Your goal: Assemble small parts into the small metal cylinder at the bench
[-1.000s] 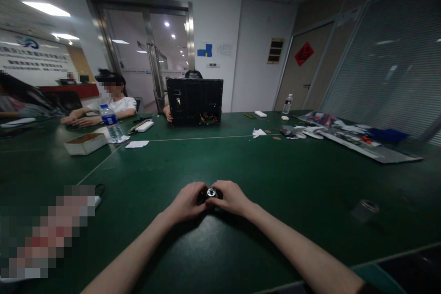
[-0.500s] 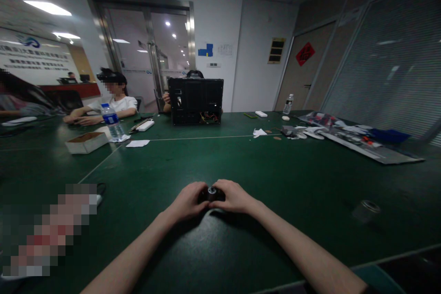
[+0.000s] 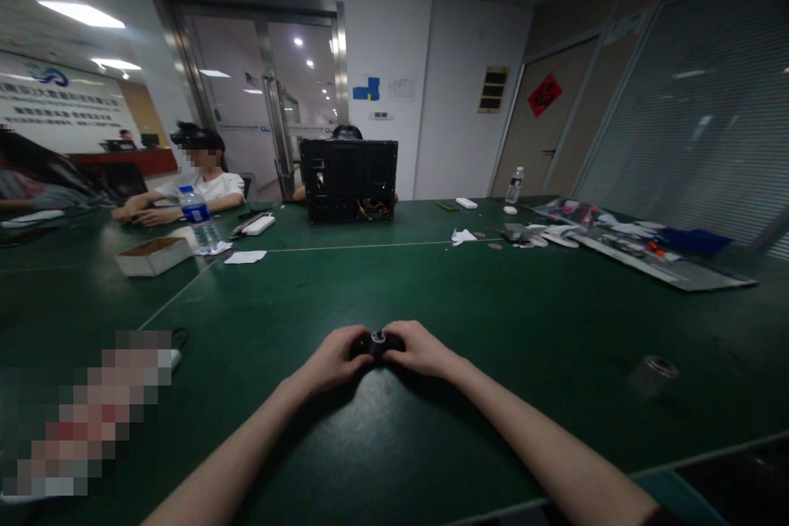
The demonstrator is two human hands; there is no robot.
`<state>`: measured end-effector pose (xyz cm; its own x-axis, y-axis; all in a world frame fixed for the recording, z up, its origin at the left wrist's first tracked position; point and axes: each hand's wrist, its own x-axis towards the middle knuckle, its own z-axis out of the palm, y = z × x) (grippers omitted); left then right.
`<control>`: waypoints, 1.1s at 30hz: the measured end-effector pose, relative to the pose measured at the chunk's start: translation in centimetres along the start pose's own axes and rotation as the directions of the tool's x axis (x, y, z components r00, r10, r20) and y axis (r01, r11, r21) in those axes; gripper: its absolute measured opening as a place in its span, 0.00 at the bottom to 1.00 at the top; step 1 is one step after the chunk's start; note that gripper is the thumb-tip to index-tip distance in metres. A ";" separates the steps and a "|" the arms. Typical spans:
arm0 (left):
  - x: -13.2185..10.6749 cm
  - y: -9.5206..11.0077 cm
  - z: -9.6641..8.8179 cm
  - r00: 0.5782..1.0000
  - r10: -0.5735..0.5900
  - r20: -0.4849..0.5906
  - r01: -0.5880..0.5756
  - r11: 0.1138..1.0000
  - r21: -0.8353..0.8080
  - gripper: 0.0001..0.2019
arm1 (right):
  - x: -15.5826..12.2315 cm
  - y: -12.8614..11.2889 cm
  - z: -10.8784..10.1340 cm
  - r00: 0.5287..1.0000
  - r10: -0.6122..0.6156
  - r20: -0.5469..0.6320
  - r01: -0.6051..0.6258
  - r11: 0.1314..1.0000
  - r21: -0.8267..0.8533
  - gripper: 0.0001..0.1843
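Both of my hands meet over the green table (image 3: pixel 431 296) in front of me. My left hand (image 3: pixel 334 357) and my right hand (image 3: pixel 420 348) are closed around a small black object with a silvery round top (image 3: pixel 377 340). Only its top shows between my fingers; the rest is hidden. Off to my right a small metal cylinder (image 3: pixel 653 375) lies on the table, well apart from my hands.
A black computer case (image 3: pixel 348 180) stands at the far side with a person behind it. Another person sits at the far left near a water bottle (image 3: pixel 198 220) and a white box (image 3: pixel 152 256). Papers and clutter (image 3: pixel 622 242) cover the right side.
My hands with the small object have shifted slightly away from me across the table; the grip looks the same.
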<state>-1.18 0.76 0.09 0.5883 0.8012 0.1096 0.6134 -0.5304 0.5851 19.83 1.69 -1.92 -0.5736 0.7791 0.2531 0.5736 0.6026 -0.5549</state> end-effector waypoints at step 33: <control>0.1 0.3 0.1 1.000 0.009 -0.024 -0.011 0.997 -0.079 0.12 | -0.4 -0.9 -0.2 1.000 -0.020 -0.011 0.019 0.999 -0.051 0.12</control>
<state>-0.93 0.66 0.21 0.5810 0.8028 0.1338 0.5634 -0.5153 0.6458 19.65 0.87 -1.36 -0.5784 0.7689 0.2725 0.5914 0.6253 -0.5091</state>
